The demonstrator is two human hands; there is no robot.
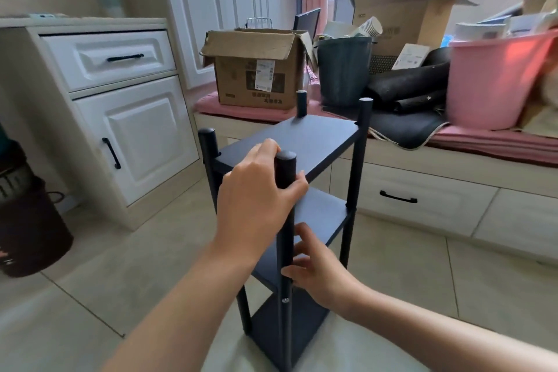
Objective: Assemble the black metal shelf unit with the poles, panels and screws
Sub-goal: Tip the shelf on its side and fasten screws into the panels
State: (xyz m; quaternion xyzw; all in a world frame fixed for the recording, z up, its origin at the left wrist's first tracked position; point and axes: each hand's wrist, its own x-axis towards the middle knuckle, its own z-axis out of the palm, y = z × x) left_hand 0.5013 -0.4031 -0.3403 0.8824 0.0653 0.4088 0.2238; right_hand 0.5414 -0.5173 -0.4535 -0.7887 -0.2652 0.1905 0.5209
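Observation:
The black shelf unit stands upright on the tiled floor, with several panels held between black poles. My left hand grips the nearest pole just below its capped top. Lower down, my right hand curls its fingers round the same pole at the level of the third panel. A silver screw head shows on that pole just below my right hand. The other pole tops stick up above the top panel.
A white cabinet stands to the left, with a dark basket in front of it. Behind the shelf runs a window bench with drawers, loaded with cardboard boxes, a dark bucket, black mats and a pink tub.

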